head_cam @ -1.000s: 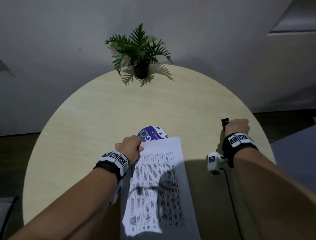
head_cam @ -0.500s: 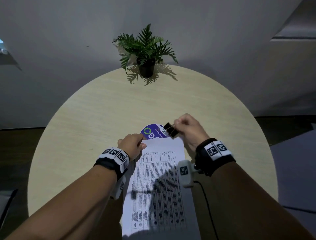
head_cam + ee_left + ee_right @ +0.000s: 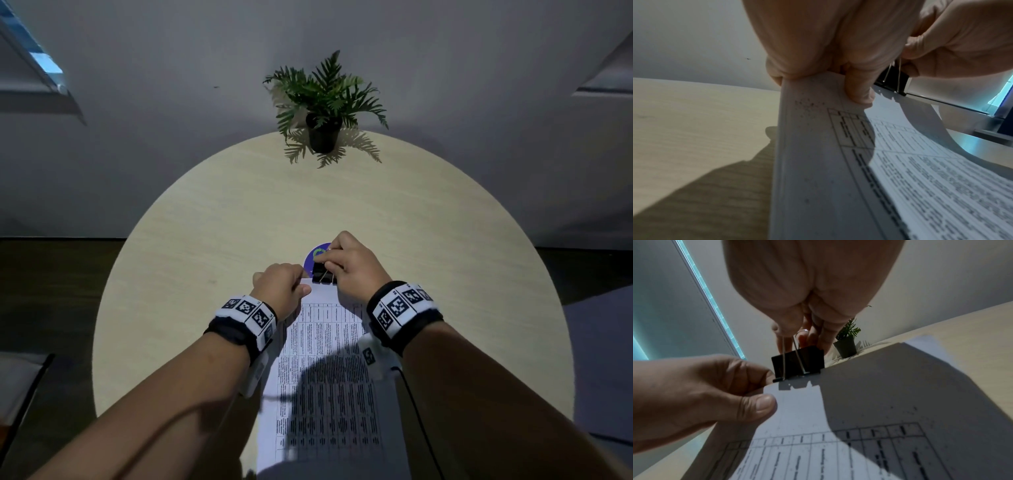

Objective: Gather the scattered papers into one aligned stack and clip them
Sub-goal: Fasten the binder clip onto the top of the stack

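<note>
We pinch the clip (image 3: 323, 273) by its wire handles with the right hand (image 3: 352, 265), fingers (image 3: 786, 326) curled tight on the loops; its black body sits on the far edge of the papers (image 3: 329, 373). The left hand (image 3: 279, 289) grips the same edge just left of the clip, thumb (image 3: 758, 404) on top of the sheet and fingers curled beneath. Half a second ago the clip was held above a purple disc (image 3: 317, 255), clear of the papers; it now meets their edge, and the hands sit close together. The papers lie lengthwise on the counter (image 3: 205, 240), far end lifted. A plant (image 3: 325, 102) stands at the far rim.
</note>
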Motion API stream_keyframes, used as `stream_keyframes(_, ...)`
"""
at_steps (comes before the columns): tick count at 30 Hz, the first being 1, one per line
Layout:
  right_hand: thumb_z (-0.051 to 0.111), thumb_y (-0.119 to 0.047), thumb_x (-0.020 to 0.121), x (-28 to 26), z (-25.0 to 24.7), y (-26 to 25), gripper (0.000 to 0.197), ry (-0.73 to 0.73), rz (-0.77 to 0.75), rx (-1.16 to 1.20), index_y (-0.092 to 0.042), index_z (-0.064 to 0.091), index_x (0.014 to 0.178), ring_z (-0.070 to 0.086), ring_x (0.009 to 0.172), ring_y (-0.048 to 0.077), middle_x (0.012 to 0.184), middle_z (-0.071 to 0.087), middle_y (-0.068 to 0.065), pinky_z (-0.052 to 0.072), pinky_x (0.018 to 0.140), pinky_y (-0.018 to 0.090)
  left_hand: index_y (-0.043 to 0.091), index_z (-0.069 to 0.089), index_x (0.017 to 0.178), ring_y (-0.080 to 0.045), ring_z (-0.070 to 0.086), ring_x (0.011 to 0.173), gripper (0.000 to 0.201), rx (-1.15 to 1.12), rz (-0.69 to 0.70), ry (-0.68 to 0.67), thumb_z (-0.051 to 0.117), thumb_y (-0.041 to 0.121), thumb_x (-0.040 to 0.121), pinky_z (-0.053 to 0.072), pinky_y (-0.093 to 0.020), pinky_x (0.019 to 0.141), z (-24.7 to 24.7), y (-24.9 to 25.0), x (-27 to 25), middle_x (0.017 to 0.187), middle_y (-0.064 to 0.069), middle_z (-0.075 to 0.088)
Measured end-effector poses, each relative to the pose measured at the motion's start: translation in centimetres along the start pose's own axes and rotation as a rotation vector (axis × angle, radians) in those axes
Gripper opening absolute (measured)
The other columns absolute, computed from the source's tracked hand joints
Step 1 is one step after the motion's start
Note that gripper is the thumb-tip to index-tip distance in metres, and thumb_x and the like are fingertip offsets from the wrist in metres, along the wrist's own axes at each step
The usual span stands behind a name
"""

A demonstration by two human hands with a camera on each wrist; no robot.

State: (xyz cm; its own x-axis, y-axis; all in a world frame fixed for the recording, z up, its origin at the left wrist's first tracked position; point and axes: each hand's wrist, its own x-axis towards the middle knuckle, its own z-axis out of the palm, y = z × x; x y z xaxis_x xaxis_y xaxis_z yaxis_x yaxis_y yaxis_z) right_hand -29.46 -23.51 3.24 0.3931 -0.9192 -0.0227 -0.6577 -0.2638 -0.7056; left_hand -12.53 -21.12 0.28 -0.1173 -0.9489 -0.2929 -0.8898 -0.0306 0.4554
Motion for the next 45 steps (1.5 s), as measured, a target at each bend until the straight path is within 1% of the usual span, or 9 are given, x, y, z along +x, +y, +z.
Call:
stream_keyframes(6,0.057,0.005,0.089,0.0,0.8,0.5,0.025,-0.077,-0.030,-0.108,-0.006,0.074,0.103,0.054,0.088,0.019,0.095,0.045,-0.001,0.031,0.070,0.001,0.022,0.062,0.096,-0.022,0.055,0.102,0.009,-0.013,0.001,0.038,0.056,0.028,0.091,0.032,-0.037,0.084,0.0,0.1,-0.1,0.090,0.005,0.062)
stream_keyframes(12,0.057,-0.012,0.093,-1.5,1.4,0.6,0.022,-0.045,-0.042,-0.177,-0.009,0.071,0.110,0.049,0.122,0.028,0.132,0.050,0.013,0.041,0.103,0.039,0.022,0.063,0.094,-0.023,0.055,0.102,0.009,0.002,-0.034,0.066,0.057,0.026,0.090,0.027,-0.034,0.079,-0.2,0.2,-0.2,0.094,0.003,0.066)
stream_keyframes(17,0.067,-0.016,0.085,-5.9,3.3,0.1,0.020,0.139,-0.247,-0.393,-0.005,0.067,0.101,0.056,0.088,0.028,0.099,0.061,0.009,0.051,0.076,0.035,0.024,0.065,0.088,-0.021,0.057,0.099,0.007,-0.039,-0.061,0.088,0.058,0.023,0.088,0.024,-0.032,0.078,-0.6,0.5,0.0,0.082,0.008,0.060)
stream_keyframes(22,0.076,-0.002,0.068,-8.7,5.1,2.0,0.052,-0.080,-0.284,-0.521,0.000,0.062,0.118,0.061,0.112,0.032,0.122,0.061,0.014,0.048,0.100,0.047,0.026,0.065,0.085,-0.022,0.058,0.097,0.006,-0.044,-0.060,0.103,0.060,0.024,0.086,0.028,-0.034,0.081,-1.1,0.9,-0.6,0.079,0.008,0.061)
stream_keyframes(25,0.076,0.004,0.058,-8.9,3.8,0.8,0.067,-0.114,-0.332,-0.558,0.000,0.058,0.122,0.056,0.111,0.031,0.121,0.058,0.014,0.049,0.099,0.045,0.030,0.062,0.082,-0.022,0.058,0.096,0.007,-0.047,-0.055,0.131,0.060,0.024,0.086,0.026,-0.033,0.080,-1.8,1.2,-1.4,0.079,0.009,0.060)
stream_keyframes(29,0.063,0.012,0.067,-7.7,1.8,-1.0,0.077,0.048,-0.197,-0.517,-0.001,0.039,0.139,0.038,0.130,0.029,0.141,0.044,0.015,0.033,0.112,0.040,0.030,0.060,0.080,-0.020,0.056,0.095,0.008,-0.047,0.007,0.179,0.060,0.024,0.086,0.025,-0.033,0.078,-2.6,1.8,-2.7,0.083,0.008,0.063)
stream_keyframes(36,0.050,-0.025,0.095,-4.4,-2.5,-4.9,0.057,-0.140,0.036,-0.370,-0.020,0.028,0.147,0.049,0.122,0.033,0.133,0.054,0.011,0.040,0.100,0.038,0.024,0.064,0.082,-0.020,0.050,0.093,0.007,0.080,0.150,0.356,0.058,0.025,0.087,0.016,-0.031,0.072,-4.2,3.5,-5.4,0.078,0.009,0.057)
stream_keyframes(40,0.054,-0.039,0.088,-3.3,-3.9,-6.4,0.060,-0.140,0.101,-0.353,-0.034,0.031,0.143,0.047,0.119,0.034,0.118,0.059,0.008,0.035,0.104,0.040,0.025,0.064,0.081,-0.018,0.050,0.091,0.008,0.039,0.153,0.423,0.059,0.025,0.087,0.016,-0.031,0.072,-5.9,3.6,-6.6,0.077,0.011,0.057)
stream_keyframes(45,0.066,-0.026,0.087,-3.6,-5.5,-8.1,0.041,-0.109,0.006,-0.146,-0.015,0.057,0.125,0.056,0.107,0.022,0.121,0.054,0.006,0.043,0.093,0.027,0.025,0.066,0.079,-0.018,0.050,0.089,0.010,0.098,0.194,0.515,0.058,0.026,0.085,0.019,-0.032,0.077,-7.9,4.0,-7.9,0.078,0.008,0.064)
